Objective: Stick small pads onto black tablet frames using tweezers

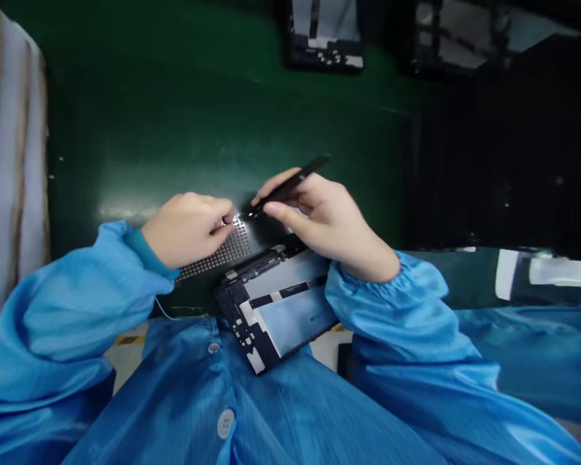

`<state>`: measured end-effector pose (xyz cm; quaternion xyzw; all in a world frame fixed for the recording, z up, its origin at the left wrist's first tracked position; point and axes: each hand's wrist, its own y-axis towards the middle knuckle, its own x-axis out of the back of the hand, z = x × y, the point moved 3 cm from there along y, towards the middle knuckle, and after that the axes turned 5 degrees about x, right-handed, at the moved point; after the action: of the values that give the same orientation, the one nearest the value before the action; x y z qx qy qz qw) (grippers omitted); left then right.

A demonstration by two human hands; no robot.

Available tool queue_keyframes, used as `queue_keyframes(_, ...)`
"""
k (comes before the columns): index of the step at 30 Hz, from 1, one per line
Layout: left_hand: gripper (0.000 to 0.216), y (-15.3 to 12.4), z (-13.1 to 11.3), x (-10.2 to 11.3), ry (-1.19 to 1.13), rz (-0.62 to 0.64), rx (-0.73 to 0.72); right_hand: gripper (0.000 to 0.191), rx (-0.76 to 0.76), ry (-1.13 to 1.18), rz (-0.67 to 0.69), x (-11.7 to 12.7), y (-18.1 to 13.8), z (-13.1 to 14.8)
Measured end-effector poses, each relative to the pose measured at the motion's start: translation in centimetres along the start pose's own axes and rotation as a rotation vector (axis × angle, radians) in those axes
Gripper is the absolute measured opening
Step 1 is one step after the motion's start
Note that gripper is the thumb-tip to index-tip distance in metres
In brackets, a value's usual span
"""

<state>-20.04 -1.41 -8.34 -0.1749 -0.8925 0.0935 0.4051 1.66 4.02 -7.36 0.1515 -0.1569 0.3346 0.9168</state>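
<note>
My left hand [191, 226] is closed, thumb and forefinger pinched at the upper edge of a thin sheet [217, 258] with rows of small silvery squares. The hand covers part of the sheet. My right hand [326, 216] grips slim black tweezers [290, 186], slanting down to the left, their tip close to my left fingertips. Whether the tip holds anything is too small to tell. Below my hands, a tablet-like device [290, 316] with its insides exposed lies tilted at the table's near edge, against my blue coat. My right sleeve overlaps its right side.
Another opened device [326, 55] lies at the far side of the green table [174, 129], with a further one [455, 39] to its right. A large black surface [503, 161] takes up the right. White ribbed material [12, 148] stands along the left edge.
</note>
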Motion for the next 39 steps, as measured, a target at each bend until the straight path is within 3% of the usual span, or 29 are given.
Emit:
queue_keyframes(4,0.009,1.5,1.4,-0.6,0.034,0.062,-0.042,0.024,0.012,-0.042,0.182,-1.2,1.6,-3.1)
queue_keyframes(12,0.006,1.4,0.7,-0.4,0.289,0.124,-0.076,0.027,-0.066,0.0,0.196,-1.0,1.1,-2.9)
queue_keyframes(18,0.027,1.4,0.1,-0.6,0.441,0.125,-0.09,0.026,-0.058,-0.012,0.244,-0.4,2.4,-3.5)
queue_keyframes(20,0.03,1.2,-0.2,-0.9,0.509,0.113,-0.091,0.023,-0.083,0.059,0.192,-0.1,1.8,-2.9)
queue_keyframes(23,0.034,0.5,-0.5,-1.4,0.608,0.098,-0.071,0.014,-0.164,0.179,-0.056,-0.6,-1.7,-0.6)
queue_keyframes(27,0.036,-0.2,-0.7,-1.8,0.657,0.121,-0.074,0.019,-0.232,0.146,-0.364,-4.2,-8.8,2.7)
queue_keyframes(29,0.032,-0.2,-0.6,-1.8,0.643,0.128,-0.082,0.024,-0.169,0.091,-0.455,-6.4,-11.1,3.4)
queue_keyframes(33,0.03,0.3,-0.2,-2.0,0.607,0.132,-0.06,0.03,-0.041,-0.021,-0.499,-8.7,-12.2,2.9)
queue_keyframes(39,0.028,0.2,-0.3,-1.9,0.616,0.098,-0.066,0.039,-0.029,-0.124,-0.372,-8.2,-12.0,3.6)
